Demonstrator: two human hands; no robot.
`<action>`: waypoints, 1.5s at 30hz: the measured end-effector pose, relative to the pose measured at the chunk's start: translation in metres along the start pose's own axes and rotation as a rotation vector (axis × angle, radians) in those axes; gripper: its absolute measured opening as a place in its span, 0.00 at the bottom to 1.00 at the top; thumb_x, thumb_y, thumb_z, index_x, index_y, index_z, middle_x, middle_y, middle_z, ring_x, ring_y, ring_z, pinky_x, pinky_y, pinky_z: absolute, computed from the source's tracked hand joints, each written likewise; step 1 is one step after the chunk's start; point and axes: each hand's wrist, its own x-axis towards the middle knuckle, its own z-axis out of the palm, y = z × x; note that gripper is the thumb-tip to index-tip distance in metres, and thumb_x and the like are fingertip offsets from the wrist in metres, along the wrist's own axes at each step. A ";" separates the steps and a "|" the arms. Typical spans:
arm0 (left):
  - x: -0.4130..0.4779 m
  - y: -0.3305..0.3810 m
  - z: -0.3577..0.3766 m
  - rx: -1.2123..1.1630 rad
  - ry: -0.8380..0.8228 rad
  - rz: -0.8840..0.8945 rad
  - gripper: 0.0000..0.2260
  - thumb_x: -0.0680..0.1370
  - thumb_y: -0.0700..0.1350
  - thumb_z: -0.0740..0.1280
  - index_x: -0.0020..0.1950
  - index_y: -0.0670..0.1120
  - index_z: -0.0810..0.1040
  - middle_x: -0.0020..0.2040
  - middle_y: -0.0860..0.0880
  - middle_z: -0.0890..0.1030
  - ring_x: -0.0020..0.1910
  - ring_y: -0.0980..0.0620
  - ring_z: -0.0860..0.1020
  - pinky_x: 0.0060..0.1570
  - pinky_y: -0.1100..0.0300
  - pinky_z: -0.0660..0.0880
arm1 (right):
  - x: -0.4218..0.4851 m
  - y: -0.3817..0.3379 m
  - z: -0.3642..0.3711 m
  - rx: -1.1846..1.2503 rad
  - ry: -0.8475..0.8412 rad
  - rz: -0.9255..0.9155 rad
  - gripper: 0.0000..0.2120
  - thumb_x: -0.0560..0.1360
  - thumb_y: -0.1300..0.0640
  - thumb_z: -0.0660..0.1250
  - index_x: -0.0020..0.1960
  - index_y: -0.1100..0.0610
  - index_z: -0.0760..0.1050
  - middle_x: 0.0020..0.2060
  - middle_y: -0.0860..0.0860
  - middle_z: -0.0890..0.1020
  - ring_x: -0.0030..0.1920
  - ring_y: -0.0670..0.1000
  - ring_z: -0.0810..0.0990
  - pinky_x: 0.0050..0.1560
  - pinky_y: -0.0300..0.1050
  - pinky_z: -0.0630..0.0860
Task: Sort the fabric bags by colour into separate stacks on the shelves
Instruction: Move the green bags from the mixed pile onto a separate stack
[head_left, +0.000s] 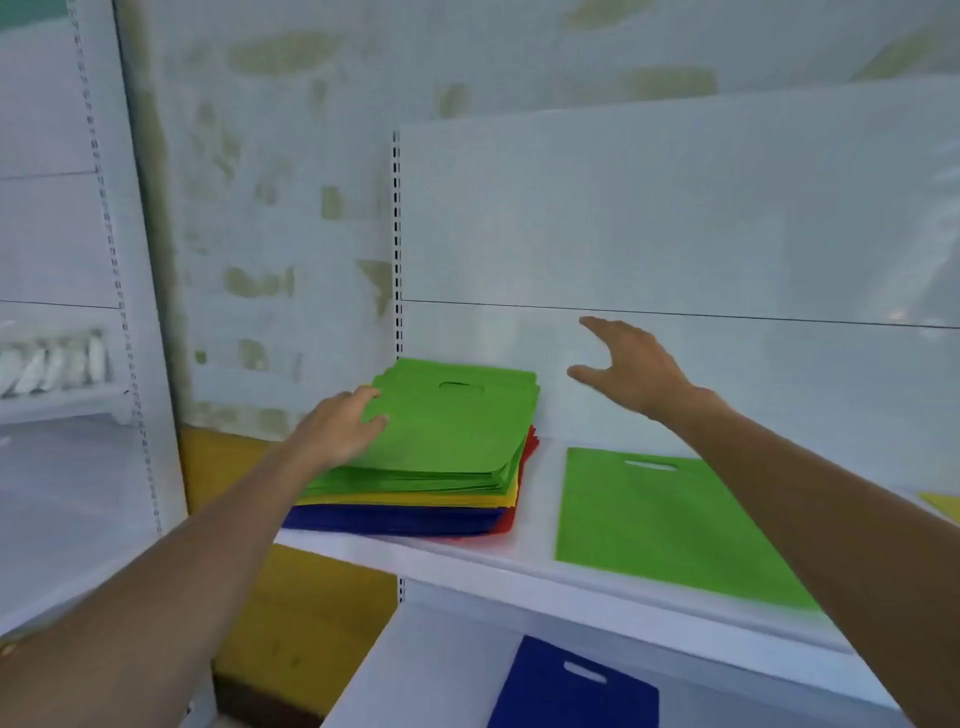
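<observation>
A mixed pile of fabric bags (457, 452) lies at the left end of the white shelf (524, 566): green bags on top, then yellow, blue and red layers below. My left hand (340, 428) grips the left edge of the top green bag (462, 421). My right hand (631, 366) hovers in the air to the right of the pile, fingers spread, holding nothing. A single green bag (670, 525) lies flat on the shelf under my right forearm. On the lower shelf lies one blue bag (571, 686). A yellow bag (943, 504) peeks in at the right edge.
A white back panel (675, 208) rises behind the shelf. Another white shelving unit (57, 400) with pale packets stands at the left. A stained wall and a yellow floor strip show between the two units.
</observation>
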 end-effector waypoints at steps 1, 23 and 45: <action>0.005 -0.004 0.005 0.030 -0.007 -0.034 0.21 0.80 0.52 0.59 0.71 0.47 0.64 0.68 0.41 0.70 0.65 0.43 0.70 0.63 0.52 0.67 | 0.009 0.005 0.005 0.083 0.023 0.045 0.32 0.74 0.48 0.66 0.74 0.53 0.59 0.70 0.55 0.68 0.69 0.56 0.66 0.65 0.51 0.68; 0.073 -0.055 0.017 -0.115 -0.175 -0.112 0.20 0.71 0.42 0.73 0.62 0.48 0.75 0.69 0.45 0.70 0.66 0.46 0.70 0.60 0.60 0.66 | 0.054 -0.043 0.155 0.021 -0.001 0.392 0.17 0.73 0.70 0.59 0.61 0.62 0.70 0.56 0.61 0.74 0.55 0.61 0.75 0.50 0.48 0.72; 0.039 0.196 0.089 -0.136 -0.253 0.303 0.07 0.73 0.45 0.68 0.36 0.50 0.73 0.39 0.47 0.70 0.39 0.52 0.68 0.34 0.59 0.64 | -0.041 0.155 -0.022 -0.176 0.101 0.499 0.17 0.73 0.61 0.65 0.58 0.71 0.74 0.54 0.66 0.77 0.52 0.63 0.77 0.52 0.51 0.75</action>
